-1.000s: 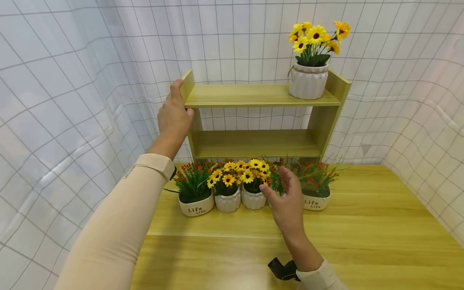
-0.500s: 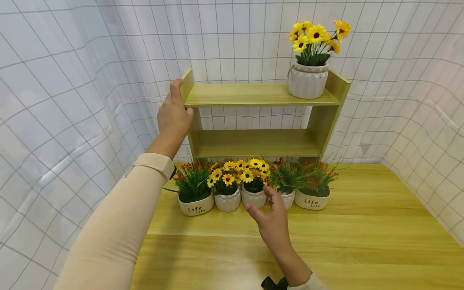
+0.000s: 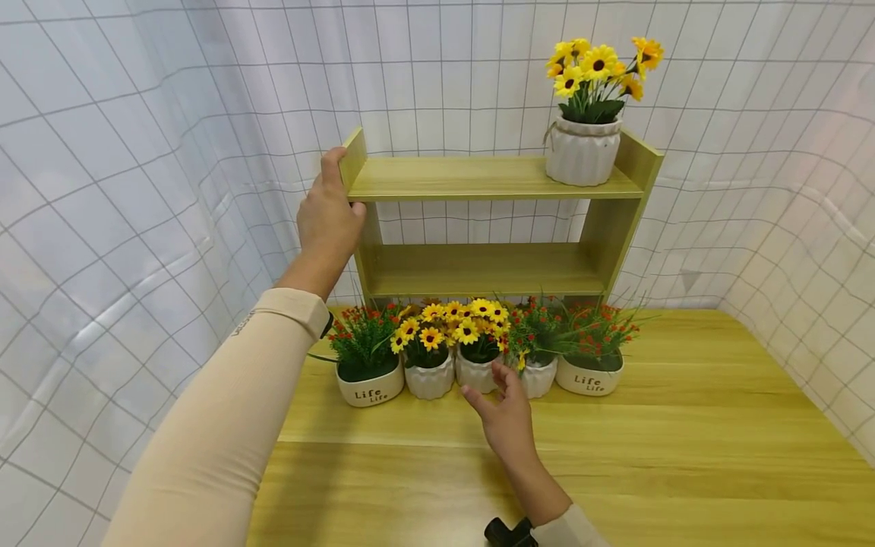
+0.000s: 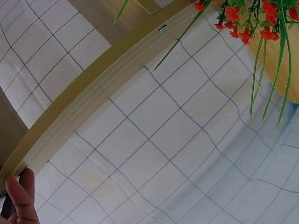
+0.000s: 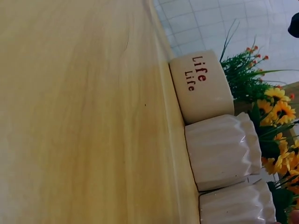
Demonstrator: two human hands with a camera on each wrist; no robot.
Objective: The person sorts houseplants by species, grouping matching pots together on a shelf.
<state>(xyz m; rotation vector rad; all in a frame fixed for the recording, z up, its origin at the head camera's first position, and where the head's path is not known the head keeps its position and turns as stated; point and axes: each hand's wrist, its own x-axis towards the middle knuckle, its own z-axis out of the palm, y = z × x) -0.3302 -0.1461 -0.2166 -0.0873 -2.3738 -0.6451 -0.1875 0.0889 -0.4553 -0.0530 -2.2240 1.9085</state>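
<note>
Shelf [image 3: 454, 179] in the head view: flat straight-edged boards, yellowish wood grain, left side panel [image 3: 354, 161] rising above the top tier. At that tier's right end, fluted white pot [image 3: 583, 156], yellow flowers [image 3: 598, 64] spraying upward. Along the grained tabletop [image 3: 683, 456], row of five: left lettered pot [image 3: 369, 390] and right lettered pot [image 3: 589, 381], both smooth, cream, rounded; between them, ribbed and white, outer sunflower pot [image 3: 431, 381], middle sunflower pot [image 3: 475, 377] and red-flowered pot [image 3: 540, 380]. Behind, creased grid-patterned cloth [image 3: 451, 91]. Left hand [image 3: 330, 216] curled round the shelf's upper left corner, one finger over the panel, thumb at the board's front edge. Right hand [image 3: 507, 425] low before the middle sunflower pot, thumb and fingers parted in a loose curve, no hold evident; pot directly beyond the fingertips, partly hidden by them; cannot tell touching from just short. Left wrist view: smooth shelf edge bowed across the frame, fingertips [image 4: 29, 185] against its lower end; red blossoms [image 4: 269, 8] at upper right, well apart. Right wrist view, turned sideways: left lettered, outer sunflower and middle sunflower pots in close file, glaze shiny, rims scalloped; middle one nearest the lower right corner; grip unreadable from this angle.
</note>
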